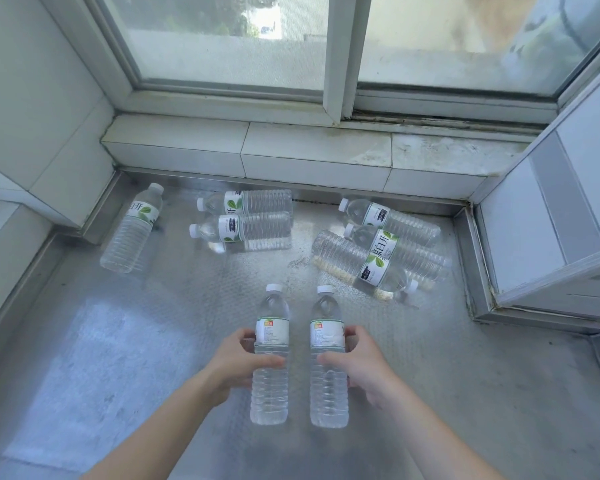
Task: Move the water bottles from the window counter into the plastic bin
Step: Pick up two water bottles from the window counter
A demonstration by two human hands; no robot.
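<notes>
Two clear water bottles with white caps and white labels are held side by side above the metal counter (118, 341). My left hand (238, 363) grips the left bottle (270, 375) around its middle. My right hand (355, 362) grips the right bottle (327, 379) the same way. Further back several more bottles lie on their sides: one at the far left (132, 230), a pair in the middle (246, 223), and a pile of three at the right (381, 247). No plastic bin is in view.
A tiled sill (309, 150) and a sliding window (340, 53) close the far side. Tiled walls stand at left (39, 109) and right (551, 216). The counter has a raised metal edge along the back and sides.
</notes>
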